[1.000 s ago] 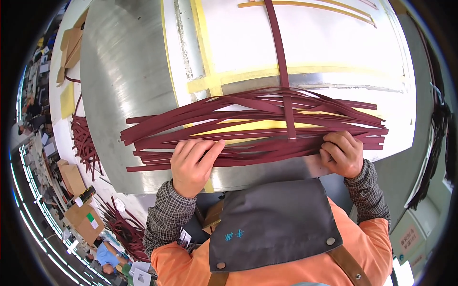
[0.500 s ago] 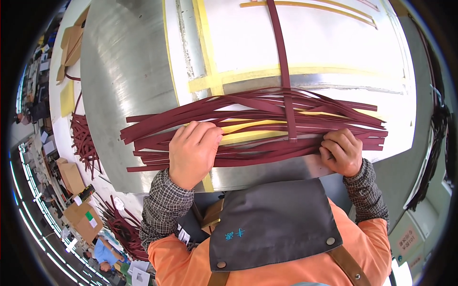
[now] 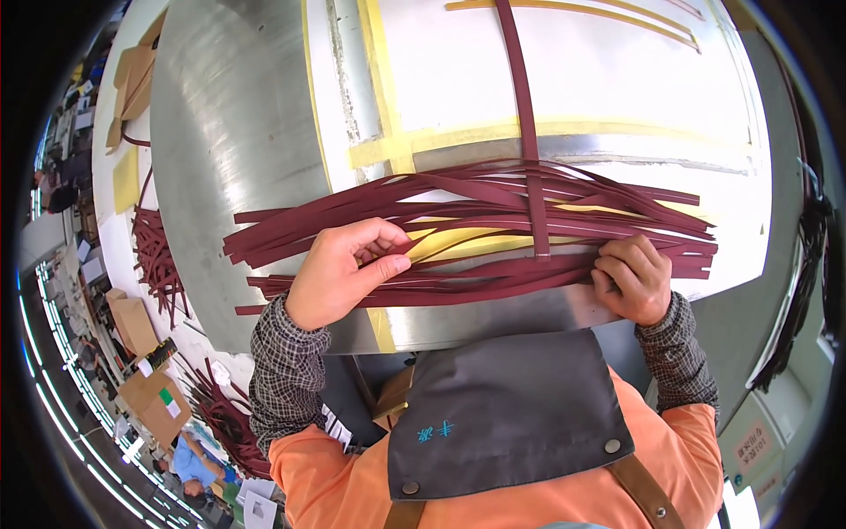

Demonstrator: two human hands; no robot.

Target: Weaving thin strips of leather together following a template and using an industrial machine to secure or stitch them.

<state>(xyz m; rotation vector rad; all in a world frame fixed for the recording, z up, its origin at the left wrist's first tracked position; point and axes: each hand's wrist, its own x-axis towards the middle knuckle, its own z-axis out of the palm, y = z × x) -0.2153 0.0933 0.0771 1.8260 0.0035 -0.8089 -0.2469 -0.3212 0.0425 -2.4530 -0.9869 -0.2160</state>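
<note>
A bundle of long, flat dark red strips [image 3: 476,286] lies crosswise along the near edge of the work table, its ends fanned out. My left hand [image 3: 348,269] is at the left part of the bundle, thumb and curled fingers closing around a few strips; the fingertips are partly hidden. At the right part, my right hand [image 3: 633,278] has its fingers curled down on the strips; what lies under them cannot be seen. One single dark red strip [image 3: 520,79] runs from the far side of the table and across the top of the bundle between my hands.
The table has a bare metal part [image 3: 229,115] on the left and a white surface [image 3: 458,70] with yellow tape [image 3: 458,139]. Tan strips [image 3: 608,16] lie at the far right. More dark red strips [image 3: 159,264] are heaped at the left, beside cardboard [image 3: 134,84]. A person [image 3: 194,463] is at lower left.
My left hand has moved slightly left and turned, its thumb now showing apart from the fingers with strips between. The right hand has stayed nearly still.
</note>
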